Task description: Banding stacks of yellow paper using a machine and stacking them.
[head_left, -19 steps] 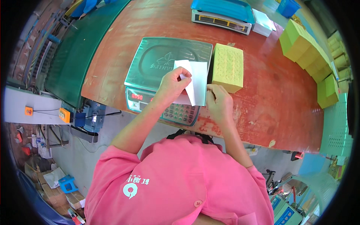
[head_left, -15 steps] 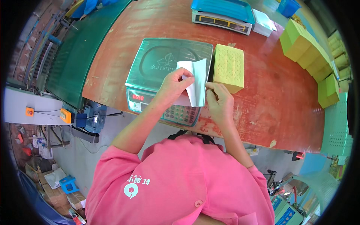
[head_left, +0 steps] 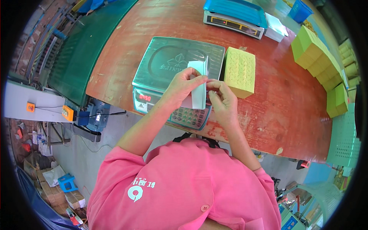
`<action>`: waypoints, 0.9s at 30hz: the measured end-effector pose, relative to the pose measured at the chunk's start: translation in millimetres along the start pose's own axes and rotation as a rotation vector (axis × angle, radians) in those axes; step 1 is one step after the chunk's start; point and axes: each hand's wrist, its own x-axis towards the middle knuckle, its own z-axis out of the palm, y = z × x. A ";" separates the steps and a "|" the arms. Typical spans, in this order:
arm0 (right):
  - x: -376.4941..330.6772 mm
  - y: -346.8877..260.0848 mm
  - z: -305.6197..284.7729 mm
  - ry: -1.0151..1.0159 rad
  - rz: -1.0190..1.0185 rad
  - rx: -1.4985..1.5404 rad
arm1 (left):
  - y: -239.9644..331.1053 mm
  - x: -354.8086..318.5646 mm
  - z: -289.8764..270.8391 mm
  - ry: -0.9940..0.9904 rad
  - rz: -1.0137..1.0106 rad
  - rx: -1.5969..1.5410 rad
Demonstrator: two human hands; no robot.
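Observation:
Above the near right part of a digital scale (head_left: 163, 57), my left hand (head_left: 186, 87) is closed on a few white paper sheets (head_left: 198, 97), thumb on top. The paper is folded, and one edge stands up on its right side. My right hand (head_left: 224, 101) has its fingers curled, thumb and forefinger pinched at the paper's right edge; the fingertips partly hide the contact. Beneath the hands are the scale's steel pan, its keypad (head_left: 188, 118) and a lit red display (head_left: 145, 97). Right beside the scale stands a yellow block (head_left: 239, 73) with rows of wavy marks on top.
A second scale with a blue tray (head_left: 235, 12) stands at the back, beside a white stack (head_left: 275, 28) and a blue bin (head_left: 300, 11). Several yellow blocks (head_left: 318, 53) line the right side of the worn red table (head_left: 283, 119). A green conveyor belt (head_left: 82, 50) adjoins the left.
The right part of the paper, which flared outward, is now narrower and upright. My right hand has moved slightly closer to my left. The view has shifted a little.

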 end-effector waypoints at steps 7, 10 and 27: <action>2.0 -2.9 -2.1 0.009 0.057 0.044 | 0.1 3.2 -2.7 0.000 0.017 -0.002; 6.4 0.1 -8.3 0.032 0.030 0.046 | -11.9 7.8 -12.2 -0.023 0.040 -0.041; 3.0 -25.9 -45.1 0.294 -0.059 -0.419 | 21.5 -47.8 5.5 0.141 0.380 0.409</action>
